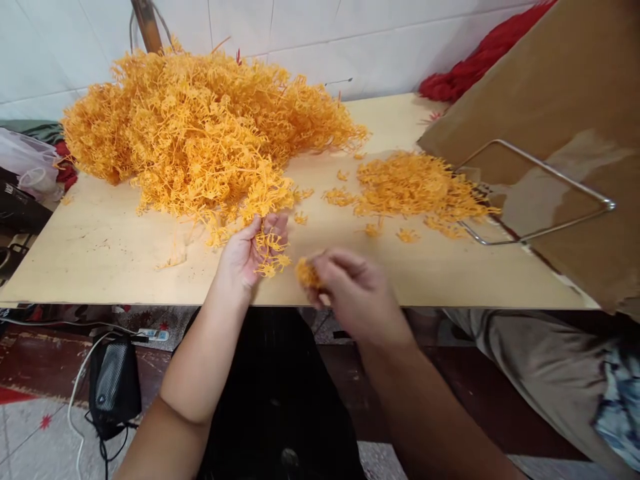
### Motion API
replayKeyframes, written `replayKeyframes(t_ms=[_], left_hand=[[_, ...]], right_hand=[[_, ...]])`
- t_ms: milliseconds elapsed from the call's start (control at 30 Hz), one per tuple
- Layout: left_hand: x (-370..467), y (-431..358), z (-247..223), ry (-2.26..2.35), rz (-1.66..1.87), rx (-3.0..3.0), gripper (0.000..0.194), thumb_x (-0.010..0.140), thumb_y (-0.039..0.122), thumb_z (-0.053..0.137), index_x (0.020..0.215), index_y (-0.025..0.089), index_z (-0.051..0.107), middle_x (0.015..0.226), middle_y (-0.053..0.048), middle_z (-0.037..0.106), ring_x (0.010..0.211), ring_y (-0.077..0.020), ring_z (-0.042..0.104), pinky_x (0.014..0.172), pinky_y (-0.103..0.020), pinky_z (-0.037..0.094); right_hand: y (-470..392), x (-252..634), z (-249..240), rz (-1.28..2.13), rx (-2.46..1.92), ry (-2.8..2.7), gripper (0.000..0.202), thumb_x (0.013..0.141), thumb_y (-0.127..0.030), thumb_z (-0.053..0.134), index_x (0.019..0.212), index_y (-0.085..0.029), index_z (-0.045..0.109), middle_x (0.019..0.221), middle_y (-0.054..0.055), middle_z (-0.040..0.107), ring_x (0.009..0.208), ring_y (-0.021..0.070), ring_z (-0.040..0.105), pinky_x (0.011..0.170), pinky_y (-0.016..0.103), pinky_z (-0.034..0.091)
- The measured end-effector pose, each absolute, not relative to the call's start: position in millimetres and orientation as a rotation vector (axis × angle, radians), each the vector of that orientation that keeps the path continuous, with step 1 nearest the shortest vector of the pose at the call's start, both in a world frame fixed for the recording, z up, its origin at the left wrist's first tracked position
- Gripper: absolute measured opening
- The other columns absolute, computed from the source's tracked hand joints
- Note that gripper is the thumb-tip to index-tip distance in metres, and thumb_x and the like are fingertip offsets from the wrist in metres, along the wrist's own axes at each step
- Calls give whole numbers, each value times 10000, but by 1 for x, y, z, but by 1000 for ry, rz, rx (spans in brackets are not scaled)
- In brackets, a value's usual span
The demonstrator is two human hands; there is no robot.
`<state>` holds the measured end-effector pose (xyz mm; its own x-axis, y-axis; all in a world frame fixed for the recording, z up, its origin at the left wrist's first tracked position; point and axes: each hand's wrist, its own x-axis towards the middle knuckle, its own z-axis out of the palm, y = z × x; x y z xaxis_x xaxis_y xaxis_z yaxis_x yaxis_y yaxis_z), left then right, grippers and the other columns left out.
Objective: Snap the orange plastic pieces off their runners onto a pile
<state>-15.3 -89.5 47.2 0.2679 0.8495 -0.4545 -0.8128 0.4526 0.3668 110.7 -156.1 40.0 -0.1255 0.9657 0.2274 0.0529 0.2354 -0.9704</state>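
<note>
My left hand (243,251) is palm up at the front of the large heap of orange plastic flower pieces (200,127). Its thumb and fingers close on an orange flower sprig (271,250), whose spiky star-shaped ends hang over the palm. To the right, and slightly smeared by motion, my right hand (350,287) pinches a small bunch of orange flower pieces (306,273) above the table's front edge. A smaller pile of loose orange flower pieces (415,187) lies beyond my right hand, with a few single ones scattered around it.
The pale wooden table (115,260) stands against a tiled wall. A brown cardboard sheet (565,113) leans at the right, with a bent metal wire frame (555,168) before it. Red material (475,67) lies behind. Another person's leg (530,373) is below right; a black speaker-like box (116,377) hangs below left.
</note>
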Motion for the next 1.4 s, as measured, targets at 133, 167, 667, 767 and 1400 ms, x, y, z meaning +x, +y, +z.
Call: replayKeyframes(t_ms=[133,167,667,767,1400], left_hand=[[-12,-93,41,643,1124,79,218,857,196,405,829,110,604,750,-47,655,828,-121,633,755,-232,475],[-12,-92,39,638,1121,91,223,856,206,409,844,108,609,761,-52,662,846,-127,634,757,-235,479],[3,-84,42,672,1105,151,257,857,226,412,751,112,616,824,-69,669,950,-141,605,862,-233,441],[-1,-81,44,673,1165,44,269,847,184,431,596,134,513,610,-15,581,655,-76,594,670,-177,462],[1,-86,50,800,1176,195,295,863,252,425,692,103,613,780,-46,669,799,-89,623,770,-183,451]], right_hand=[[-96,152,34,1028,-1229,-1068,220,674,-345,625,645,-185,477,619,0,573,454,79,500,419,230,401],[-83,163,34,906,-1305,-1080,217,647,-338,650,689,-178,510,713,32,605,528,95,545,483,257,435],[-120,103,35,468,-1326,-1883,242,862,-322,400,696,-185,511,563,6,534,483,109,473,487,235,350],[-132,101,31,419,-1186,-1897,243,870,-246,381,642,-196,447,523,-10,470,462,97,432,465,222,341],[-126,95,21,1608,-1061,-921,390,663,-532,607,812,-199,471,624,-42,504,497,82,505,418,202,398]])
